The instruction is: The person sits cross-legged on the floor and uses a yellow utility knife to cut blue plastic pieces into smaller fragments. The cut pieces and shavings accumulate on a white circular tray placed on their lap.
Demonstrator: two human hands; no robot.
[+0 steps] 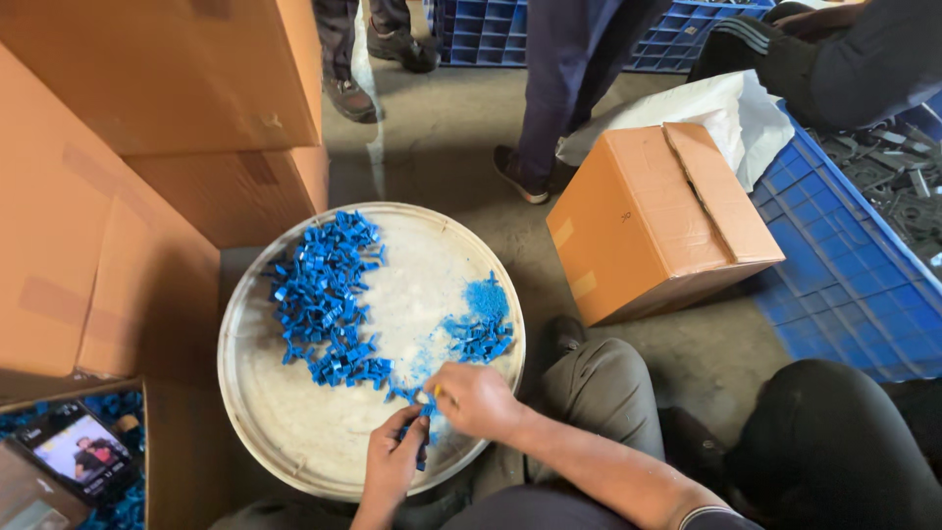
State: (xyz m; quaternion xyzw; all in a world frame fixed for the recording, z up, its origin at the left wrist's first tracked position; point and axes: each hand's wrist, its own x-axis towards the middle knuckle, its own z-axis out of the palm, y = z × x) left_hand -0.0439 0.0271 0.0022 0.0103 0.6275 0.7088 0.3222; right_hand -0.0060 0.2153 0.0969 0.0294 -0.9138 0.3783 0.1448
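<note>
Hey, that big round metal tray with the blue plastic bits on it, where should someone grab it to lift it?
Grip the round metal tray by its raised rim, both hands on opposite sides, fingers hooked under the lip. It lies flat and shallow with loose blue plastic pieces heaped left of centre, so keep it level. Probably come from the near and far edges; cardboard boxes crowd its left.

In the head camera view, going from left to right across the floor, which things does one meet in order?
Phone with a lit screen → stacked cardboard boxes → round metal tray with small blue plastic pieces → the person's left hand → right hand → single cardboard box → blue plastic crate.
</note>
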